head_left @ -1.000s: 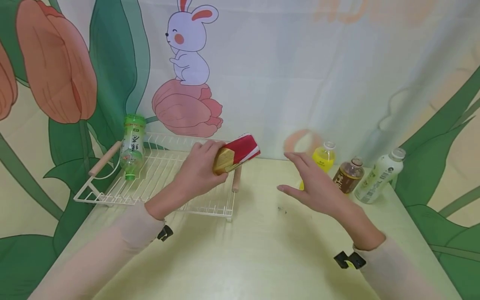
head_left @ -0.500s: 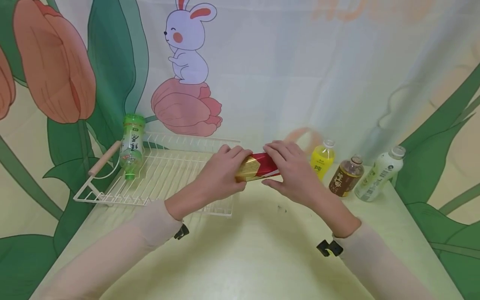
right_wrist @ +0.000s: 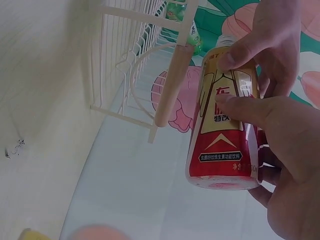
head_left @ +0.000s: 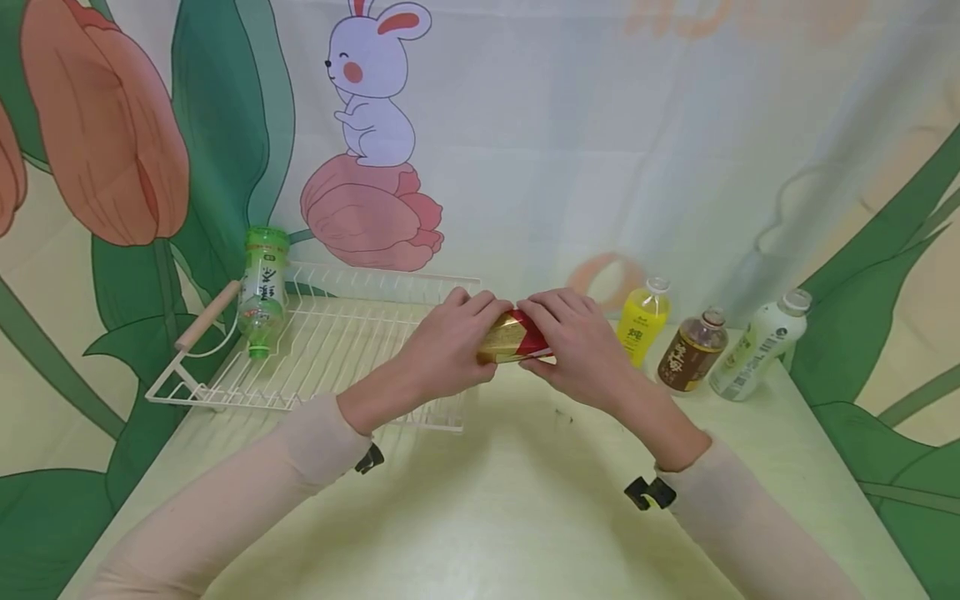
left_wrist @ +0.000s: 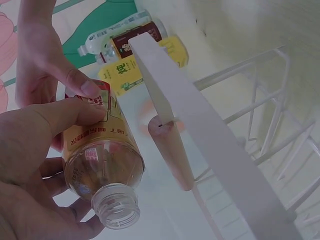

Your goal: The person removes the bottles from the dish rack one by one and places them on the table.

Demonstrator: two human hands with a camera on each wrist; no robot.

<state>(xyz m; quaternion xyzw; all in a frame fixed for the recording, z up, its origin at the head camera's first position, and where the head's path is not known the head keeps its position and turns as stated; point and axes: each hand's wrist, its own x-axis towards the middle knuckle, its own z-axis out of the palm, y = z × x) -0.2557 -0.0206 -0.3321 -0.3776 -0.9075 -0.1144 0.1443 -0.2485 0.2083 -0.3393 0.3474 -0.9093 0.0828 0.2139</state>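
From the head view, the left hand [head_left: 442,354] and right hand [head_left: 577,346] both grip a red and gold bottle [head_left: 513,340] held sideways above the table [head_left: 487,517], just right of the wire rack [head_left: 322,350]. A green bottle [head_left: 262,292] lies in the rack; three bottles [head_left: 697,346] stand right.

The left wrist view shows its mouth uncapped [left_wrist: 117,205]; tilting could spill any leftover.

In the right wrist view the rack's wooden handle [right_wrist: 172,82] sits close, and I judge it could snag.

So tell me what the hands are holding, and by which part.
Both grip one red-and-gold bottle: left hand round its open-neck end, right hand round its base end.

Green bottle [head_left: 264,292] in wire rack [head_left: 330,350] — three bottles [head_left: 701,346] right.
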